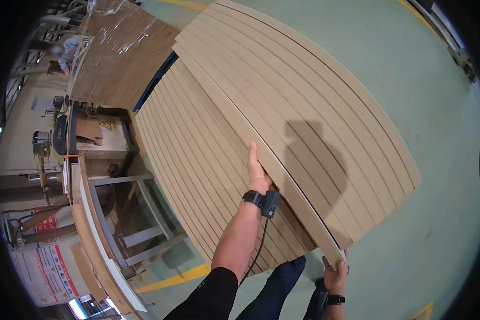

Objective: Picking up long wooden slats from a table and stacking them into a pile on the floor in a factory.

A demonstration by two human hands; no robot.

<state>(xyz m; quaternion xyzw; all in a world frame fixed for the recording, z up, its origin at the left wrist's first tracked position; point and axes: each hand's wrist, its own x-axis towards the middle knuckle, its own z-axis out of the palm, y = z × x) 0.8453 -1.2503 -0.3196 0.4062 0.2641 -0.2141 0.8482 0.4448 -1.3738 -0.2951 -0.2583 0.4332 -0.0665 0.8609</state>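
A long, narrow tan board runs diagonally across a wide stack of similar boards, its near end reaching past the stack's edge. Partway along it, my left hand grips the board's left edge, thumb stretched along the side and the other fingers hidden underneath. My right hand is closed around the board's near end, with its fingers partly hidden. Lower board rows lie to the left of the held board. My shadow falls on the boards at right.
A film-wrapped brown stack stands at the far left. Below it are a machine with a warning label and a metal-framed stand. Another person is at the upper left. Green floor with yellow lines surrounds the stack.
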